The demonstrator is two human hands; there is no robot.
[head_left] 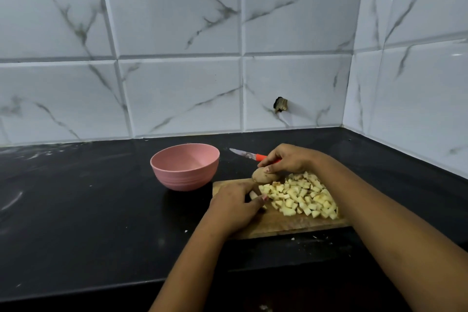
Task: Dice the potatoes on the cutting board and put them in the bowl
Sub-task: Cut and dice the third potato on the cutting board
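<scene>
The dicing is judged mostly done: diced potatoes [301, 195] are heaped on the cutting board [278, 224] just right of the left hand [233, 208], whose fingers pinch one pale piece [253, 195], while a whole potato [262, 175] is left uncut under the right hand [287, 159], its fingers curled round the knife [244, 153]. The bowl [182, 178], just beyond the left fingers on the table [101, 210], is seen empty, and the way to it over the board's far edge is judged open

- No text, label, brand, number or sign can be read anywhere in view.
</scene>
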